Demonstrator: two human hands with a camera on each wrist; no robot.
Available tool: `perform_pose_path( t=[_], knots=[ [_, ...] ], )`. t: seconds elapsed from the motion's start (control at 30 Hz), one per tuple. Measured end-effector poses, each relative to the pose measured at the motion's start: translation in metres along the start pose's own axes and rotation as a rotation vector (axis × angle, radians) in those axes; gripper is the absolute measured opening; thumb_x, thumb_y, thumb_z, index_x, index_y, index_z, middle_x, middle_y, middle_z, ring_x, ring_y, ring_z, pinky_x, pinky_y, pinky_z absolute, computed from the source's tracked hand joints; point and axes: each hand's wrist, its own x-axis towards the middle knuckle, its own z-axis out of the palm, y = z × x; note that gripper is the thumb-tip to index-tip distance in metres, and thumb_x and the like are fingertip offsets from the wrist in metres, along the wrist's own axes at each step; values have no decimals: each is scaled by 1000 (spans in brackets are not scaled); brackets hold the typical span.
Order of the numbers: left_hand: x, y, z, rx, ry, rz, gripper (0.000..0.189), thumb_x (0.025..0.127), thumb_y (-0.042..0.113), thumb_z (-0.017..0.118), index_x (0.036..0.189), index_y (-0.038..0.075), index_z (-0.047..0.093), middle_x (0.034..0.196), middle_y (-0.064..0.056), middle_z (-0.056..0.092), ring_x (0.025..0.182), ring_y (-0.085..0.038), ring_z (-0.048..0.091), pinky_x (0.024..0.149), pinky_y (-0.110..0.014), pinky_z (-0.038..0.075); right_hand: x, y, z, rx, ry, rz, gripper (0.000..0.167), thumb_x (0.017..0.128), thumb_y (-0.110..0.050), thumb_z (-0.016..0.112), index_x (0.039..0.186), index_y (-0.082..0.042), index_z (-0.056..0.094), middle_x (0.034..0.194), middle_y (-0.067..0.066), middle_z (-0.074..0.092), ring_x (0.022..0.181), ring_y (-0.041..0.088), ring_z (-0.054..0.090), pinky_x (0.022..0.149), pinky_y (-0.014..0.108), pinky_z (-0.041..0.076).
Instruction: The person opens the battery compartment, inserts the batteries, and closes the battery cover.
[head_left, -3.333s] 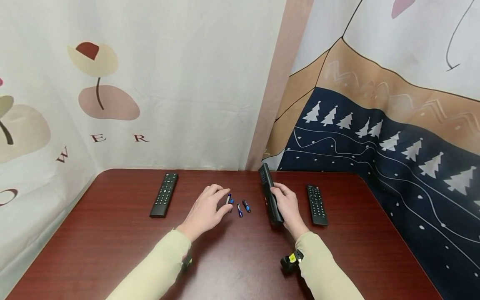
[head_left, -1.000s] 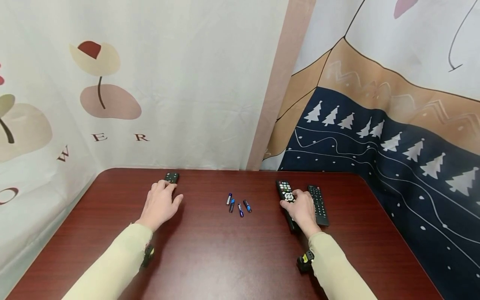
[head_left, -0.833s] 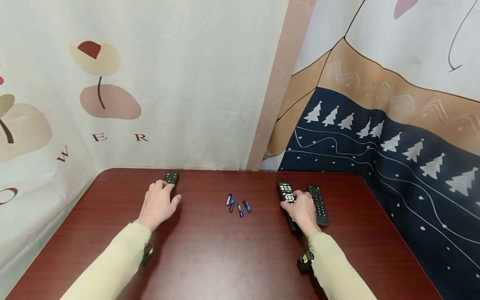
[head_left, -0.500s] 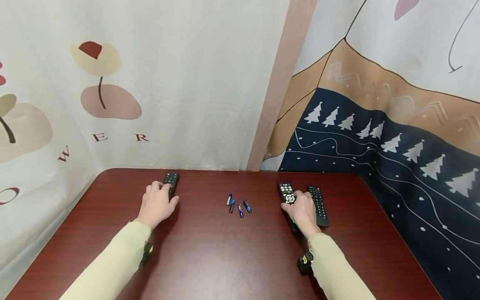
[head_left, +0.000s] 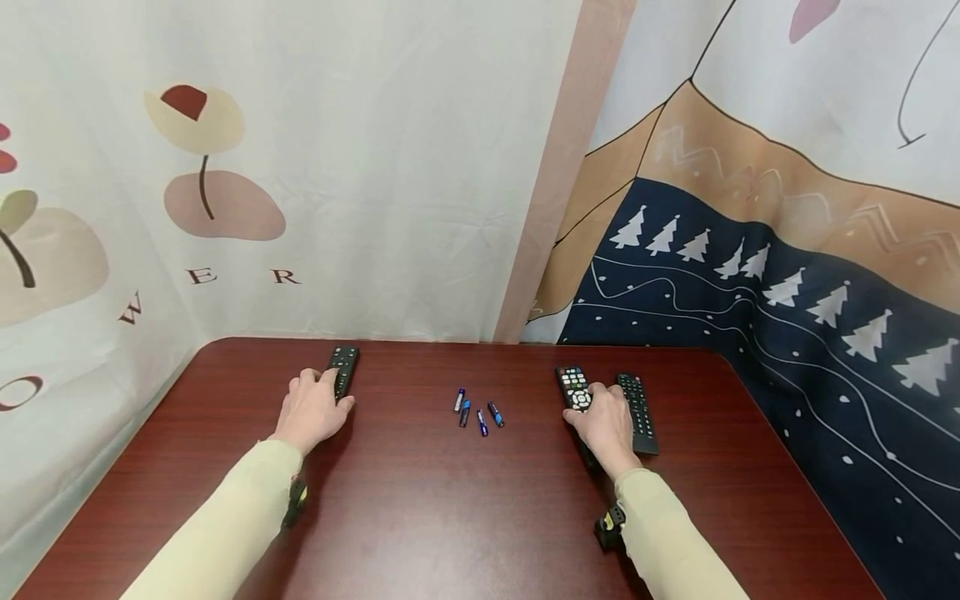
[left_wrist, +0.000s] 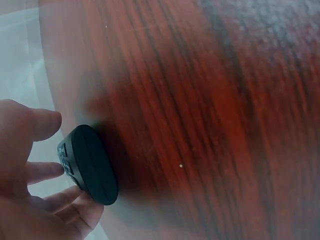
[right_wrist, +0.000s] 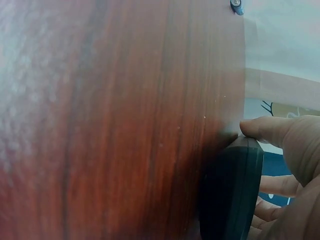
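My left hand (head_left: 311, 410) lies over the dark remote control (head_left: 346, 360) at the table's back left. In the left wrist view, one finger touches the button face of that remote (left_wrist: 95, 167) and other fingers rest along its side. The left thumb (left_wrist: 47, 124) stands apart from it. Right of centre, my right hand (head_left: 606, 421) grips a black remote control with white keys (head_left: 574, 379), which lies button side up. In the right wrist view, the right thumb (right_wrist: 257, 128) presses one long edge of this remote (right_wrist: 232, 187), with fingers on the opposite side.
Several small blue batteries (head_left: 465, 414) lie loose on the table (head_left: 435, 517) between the hands. A third remote control (head_left: 637, 414) lies close beside the right hand. Printed curtains (head_left: 375, 167) hang right behind the table's back edge.
My left hand went from the batteries to the left remote, then drew slightly nearer to me. My right hand turned its remote from on edge to button side up, farther right.
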Motion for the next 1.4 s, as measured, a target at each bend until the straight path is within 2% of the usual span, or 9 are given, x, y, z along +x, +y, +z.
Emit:
perform_pose_path(
  t=[0.23,0.47,0.6,0.77,0.9,1.07,1.27,1.4],
  knots=[
    [1,-3,-1,-11,-33,-41,67,100,24,62,150,-13,37,135,-44,38,117,-56,41,91,-66,46,-2,1,0,8,19,-11,59,85,-26,82,128,8,62,118,30,57,102,42,60,88,55,54],
    [2,-2,1,-13,-27,-71,66,100,22,61,151,-11,36,133,-41,41,113,-54,46,85,-65,49,-4,0,1,7,76,-33,58,86,-25,81,129,8,62,122,32,57,109,48,55,92,61,48],
    [3,-3,0,1,-17,-67,65,98,20,62,150,-10,37,126,-42,45,104,-54,51,79,-62,51,-4,-2,-1,6,85,-32,58,88,-24,80,132,9,60,129,34,54,115,50,51,95,65,43],
    [3,-5,-3,5,3,-53,66,94,20,62,148,-12,39,117,-40,52,95,-50,57,77,-59,51,-3,-3,-3,12,109,-46,55,89,-22,78,131,8,61,130,33,55,115,50,51,93,63,44],
    [4,-6,-5,-5,7,-46,66,92,22,63,145,-12,41,115,-39,55,96,-48,59,80,-60,51,-3,-4,-3,23,127,-65,52,89,-21,77,130,8,62,127,31,56,114,49,53,93,62,45],
    [3,-6,-6,-20,8,-43,67,91,23,61,146,-10,42,120,-38,57,100,-48,59,82,-60,51,-5,-7,0,25,141,-84,51,89,-20,77,129,8,63,123,30,58,112,49,54,94,60,46],
    [3,-3,-9,-74,28,-49,66,93,26,60,147,-7,42,119,-36,61,94,-45,62,78,-57,52,-7,-10,1,23,155,-112,51,88,-19,76,128,9,63,122,30,58,110,49,54,94,59,47],
    [2,2,-10,-147,40,-72,64,94,27,60,147,-5,43,120,-31,64,87,-39,63,70,-47,52,-7,-12,2,29,172,-132,51,88,-18,76,128,9,63,120,30,58,107,48,55,92,58,48]
  ],
)
